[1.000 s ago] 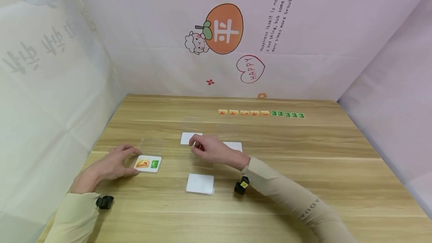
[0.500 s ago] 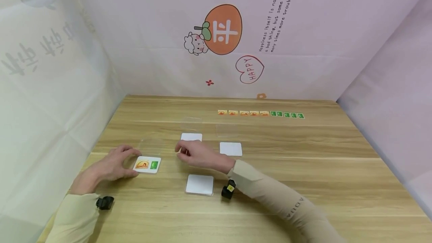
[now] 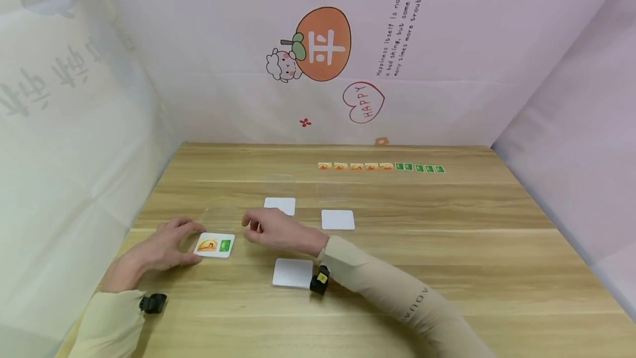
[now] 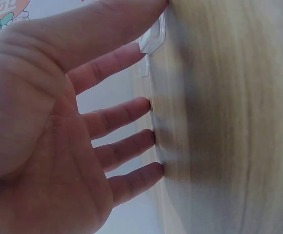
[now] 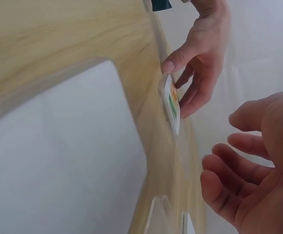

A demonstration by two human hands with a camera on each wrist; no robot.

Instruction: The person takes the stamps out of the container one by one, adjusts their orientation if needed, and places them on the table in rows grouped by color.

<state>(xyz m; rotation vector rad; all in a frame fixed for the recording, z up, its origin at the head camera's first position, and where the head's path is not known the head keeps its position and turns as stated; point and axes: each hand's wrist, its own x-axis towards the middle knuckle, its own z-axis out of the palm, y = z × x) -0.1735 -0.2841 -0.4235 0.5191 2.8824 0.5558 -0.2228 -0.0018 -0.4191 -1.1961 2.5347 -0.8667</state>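
My left hand (image 3: 169, 245) pinches the left side of a small clear card case (image 3: 214, 245), thumb at the near corner and index finger at the far one. In the case lies a white card bearing an orange sticker (image 3: 207, 245) and a green sticker (image 3: 225, 246). Its clear lid (image 3: 221, 218) stands open behind it. The other fingertips of this hand rest on the table in the left wrist view. My right hand (image 3: 278, 231) is to the right of the case, fingers loosely curled, with nothing in them in the right wrist view.
A case with a blank white card (image 3: 293, 273) lies near the front. Two more white cards (image 3: 280, 205) (image 3: 338, 219) lie farther back, clear lids (image 3: 334, 193) behind them. Along the back runs a row of orange stickers (image 3: 340, 167) and green stickers (image 3: 419, 168). Printed cloth walls enclose the table.
My right hand has moved left across the table, from in front of the back cards toward the case with the stickers. The left hand has kept its grip there.
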